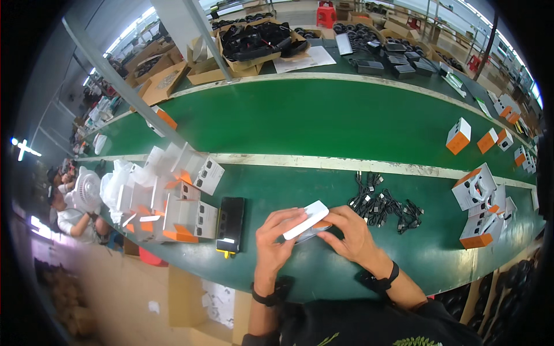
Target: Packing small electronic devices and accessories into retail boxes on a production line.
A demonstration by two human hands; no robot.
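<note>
Above the near part of the green table, my left hand (276, 232) grips a small flat white box (307, 220) by its side, thumb and fingers closed round it. The box is tilted, and its white face is turned up. My right hand (351, 235) is closed on the box's other end, where a bit of orange shows. A clear, shiny piece like plastic (310, 234) hangs just below the box, between both hands; its exact kind is hard to make out. Right of my right hand lies a heap of black cables (384, 205).
At left stand several open white-and-orange cartons (179, 210) beside a long black box (231, 222). Open cartons (482, 210) sit at right. Beyond a pale rail runs a green belt (300, 121) with closed boxes (459, 136). A brown carton (190, 297) stands below the table edge.
</note>
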